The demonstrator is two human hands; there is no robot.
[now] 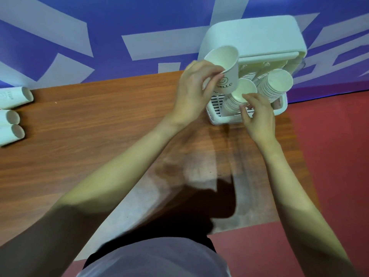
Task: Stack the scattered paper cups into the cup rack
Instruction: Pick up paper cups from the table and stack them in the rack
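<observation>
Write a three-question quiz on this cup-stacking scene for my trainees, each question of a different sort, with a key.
1. True or false: the left hand holds a cup above the rack.
2. What does the right hand touch? A) the near stack B) the far stack C) the table
3. How many loose cups lie at the table's left edge?

Key: 1 true; 2 A; 3 three.

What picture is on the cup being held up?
A smiley face above "HELLO", dark on the white paper cup, in the head view.
</observation>
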